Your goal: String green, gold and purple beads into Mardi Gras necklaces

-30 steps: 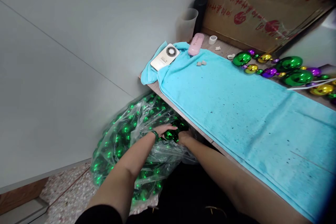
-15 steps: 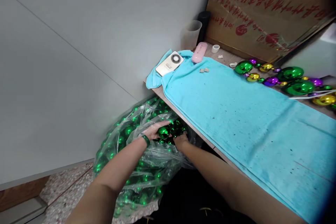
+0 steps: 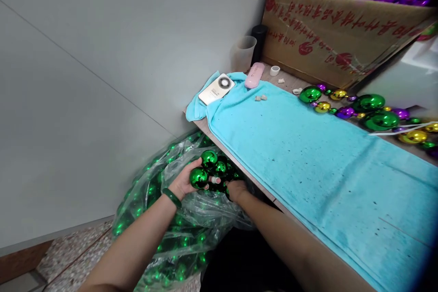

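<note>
Large shiny green balls [image 3: 199,178] rest in my left hand [image 3: 185,181], its fingers curled round them at the mouth of a clear plastic bag [image 3: 191,214]. A green bangle [image 3: 172,197] circles that wrist. My right hand [image 3: 237,190] reaches into the same opening, against more green balls [image 3: 221,168]. Its fingers look bent, but their tips and whatever they grip are hidden. White wrapping shows on a fingertip between the hands. The bag is full of green balls and lies below the table edge.
A blue towel [image 3: 290,146] covers the table beside my right arm. On it lie a phone [image 3: 216,89] and a pink case [image 3: 255,75]. Behind are a translucent cup [image 3: 244,52], a carton [image 3: 328,41] of purple balls, and a multicoloured ball string [image 3: 379,119]. A grey wall [image 3: 85,100] borders the left.
My left hand has shifted left and now has large green balls in plain sight in its grasp. My right hand stays in the bag opening. The view has shifted slightly.
</note>
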`<state>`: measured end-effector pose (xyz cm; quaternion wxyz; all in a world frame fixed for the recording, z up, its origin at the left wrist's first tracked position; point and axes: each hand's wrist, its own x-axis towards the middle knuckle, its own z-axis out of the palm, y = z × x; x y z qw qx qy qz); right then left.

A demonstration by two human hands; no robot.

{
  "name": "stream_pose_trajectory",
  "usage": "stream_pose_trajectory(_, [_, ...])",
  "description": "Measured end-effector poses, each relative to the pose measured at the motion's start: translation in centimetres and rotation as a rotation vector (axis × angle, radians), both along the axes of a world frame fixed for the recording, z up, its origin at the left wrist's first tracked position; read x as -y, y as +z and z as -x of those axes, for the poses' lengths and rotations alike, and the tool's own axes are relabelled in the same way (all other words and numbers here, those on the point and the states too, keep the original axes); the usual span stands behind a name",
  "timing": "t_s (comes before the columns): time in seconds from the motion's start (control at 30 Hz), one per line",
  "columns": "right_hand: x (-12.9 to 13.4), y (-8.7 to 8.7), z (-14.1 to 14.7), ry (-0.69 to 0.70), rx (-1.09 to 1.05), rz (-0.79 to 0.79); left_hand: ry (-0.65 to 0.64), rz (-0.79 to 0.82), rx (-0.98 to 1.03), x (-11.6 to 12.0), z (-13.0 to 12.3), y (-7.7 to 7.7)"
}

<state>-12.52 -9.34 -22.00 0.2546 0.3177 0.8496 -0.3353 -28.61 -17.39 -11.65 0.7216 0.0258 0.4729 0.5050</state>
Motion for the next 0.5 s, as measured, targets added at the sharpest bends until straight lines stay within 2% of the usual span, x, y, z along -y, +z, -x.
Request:
stream_pose_trajectory(0.13, [-0.5,0.7,-0.2,-0.245,-0.077,0.128,0.131,-0.072,0.052,1.2,0.3,1.1])
stream_pose_trajectory(0.23, [-0.2,2.6,-0.1,-0.462,-0.265,0.238,0.209,-0.109,0.102,1.7,0.2,2.4])
stream_pose_trajectory(0.3, [0.4,5.0,-0.2,-0.585,-0.401,0.308,0.219,-0.157,0.116,1.7,0.2,3.9])
stream_pose_trajectory(0.4, [1.1,9.6,-1.4,-0.728,-0.633,0.484,0.189,-0.274,0.069,0.7,0.4,7.1])
stream_pose_trajectory(0.47, [0.7,12.7,-3.2,-0.884,-0.89,0.809,0.161,-0.356,-0.006,-0.8,0.5,9.3])
stream_pose_trajectory(0.5, [0.0,14.1,-4.5,-0.952,-0.969,0.875,0.146,-0.377,-0.056,-1.9,0.4,10.3])
